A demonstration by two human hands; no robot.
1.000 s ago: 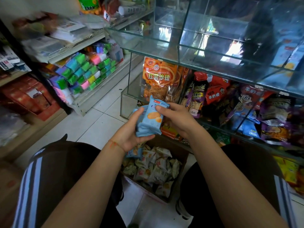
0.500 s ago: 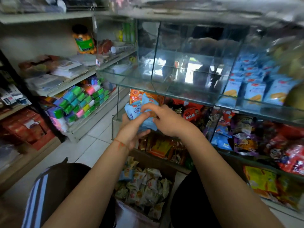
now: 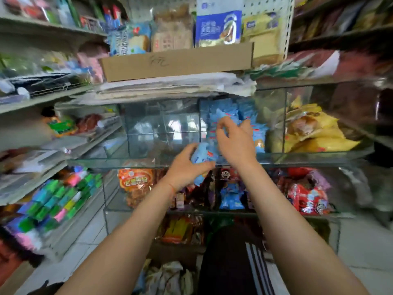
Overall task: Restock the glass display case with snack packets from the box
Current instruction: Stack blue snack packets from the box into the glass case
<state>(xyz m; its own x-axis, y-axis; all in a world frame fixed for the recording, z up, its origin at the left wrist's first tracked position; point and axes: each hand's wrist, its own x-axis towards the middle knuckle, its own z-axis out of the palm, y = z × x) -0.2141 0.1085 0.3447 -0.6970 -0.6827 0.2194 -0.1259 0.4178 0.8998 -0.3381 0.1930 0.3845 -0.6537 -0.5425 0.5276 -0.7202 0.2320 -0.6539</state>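
Observation:
My left hand (image 3: 185, 167) grips a small bundle of light blue snack packets (image 3: 202, 156) at the front edge of the glass display case (image 3: 127, 163). Just above and to the right, my right hand (image 3: 234, 143) reaches into the case's upper shelf with curled fingers and pinches one blue packet (image 3: 219, 117) against the stack of matching blue packets (image 3: 246, 109) in the middle compartment. The box (image 3: 170, 277) of pale packets lies on the floor at the bottom edge, partly hidden by my arms and knee.
The glass compartment (image 3: 159, 130) left of the blue stack holds nothing; yellow bags (image 3: 314, 135) fill the one on the right. Lower glass shelves hold orange (image 3: 136, 182) and red (image 3: 306, 194) snack bags. A cardboard box (image 3: 176, 62) sits on the case. Open shelves with coloured packs (image 3: 57, 201) stand left.
Both hands rose from over the floor box to the upper glass shelf. My right hand left the bundle and moved to the blue stack with one packet. The view tilted upward.

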